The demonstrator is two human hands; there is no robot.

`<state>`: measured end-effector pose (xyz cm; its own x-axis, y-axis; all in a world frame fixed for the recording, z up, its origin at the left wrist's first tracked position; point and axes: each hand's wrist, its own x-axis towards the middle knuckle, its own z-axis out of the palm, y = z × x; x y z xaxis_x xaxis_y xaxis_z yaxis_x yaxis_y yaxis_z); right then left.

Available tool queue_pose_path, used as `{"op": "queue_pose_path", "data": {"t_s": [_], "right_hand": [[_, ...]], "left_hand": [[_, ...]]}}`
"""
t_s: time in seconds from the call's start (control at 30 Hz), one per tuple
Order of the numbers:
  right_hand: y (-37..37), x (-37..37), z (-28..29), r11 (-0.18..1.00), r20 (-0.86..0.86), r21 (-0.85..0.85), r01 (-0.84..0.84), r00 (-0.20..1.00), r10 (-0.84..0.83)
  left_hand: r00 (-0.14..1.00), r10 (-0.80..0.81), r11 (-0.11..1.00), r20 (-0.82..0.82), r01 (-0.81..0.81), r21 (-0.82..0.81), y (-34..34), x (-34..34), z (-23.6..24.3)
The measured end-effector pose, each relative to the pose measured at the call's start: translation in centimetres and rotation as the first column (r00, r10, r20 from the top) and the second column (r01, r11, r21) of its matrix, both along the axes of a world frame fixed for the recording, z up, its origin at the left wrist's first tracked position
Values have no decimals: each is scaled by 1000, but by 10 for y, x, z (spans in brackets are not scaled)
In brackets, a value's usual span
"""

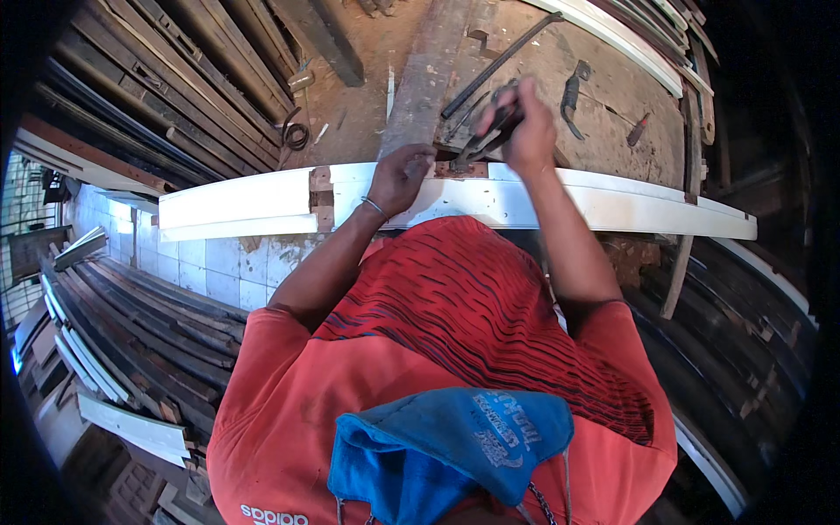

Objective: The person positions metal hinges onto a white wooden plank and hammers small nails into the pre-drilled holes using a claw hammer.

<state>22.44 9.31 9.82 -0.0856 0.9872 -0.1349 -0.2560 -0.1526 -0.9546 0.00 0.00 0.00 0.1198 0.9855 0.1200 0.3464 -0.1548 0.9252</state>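
Observation:
A long white-painted board (262,199) lies crosswise in front of me, with bare brown notches cut along it. My right hand (529,136) is closed around the handles of dark pincers (497,138); hand and tool are somewhat blurred. The pincers slant down to the left, and their jaws meet the board at a brown notch (468,171). Just left of those jaws, my left hand (402,181) rests on the board with its fingers curled together at the far edge. Whatever its fingertips may hold is hidden.
Beyond the board, a worn wooden bench (612,162) bears a dark pry bar (499,68), a black-handled tool (572,101) and a red-handled screwdriver (639,131). Stacked timber (166,79) fills the far left, with more planks (149,306) at near left. A dark coil (296,134) lies beside the timber.

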Motion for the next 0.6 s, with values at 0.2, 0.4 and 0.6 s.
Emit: {"op": "queue_pose_path", "data": {"t_s": [0.2,0.4,0.6], "right_hand": [[52,93,-30,886,-465,-395,241,780,-419],[0,167,-51,800,-588,-446,403,542,-601],[-27,205,-39,693,-566,-508,512,408,-717]], "left_hand": [[986,50,999,-160,-48,22,8,-4,-9],[906,-46,999,-421,53,5,10,5,8],[899,-78,975,-432,-23,-223,20,12,5]]}}
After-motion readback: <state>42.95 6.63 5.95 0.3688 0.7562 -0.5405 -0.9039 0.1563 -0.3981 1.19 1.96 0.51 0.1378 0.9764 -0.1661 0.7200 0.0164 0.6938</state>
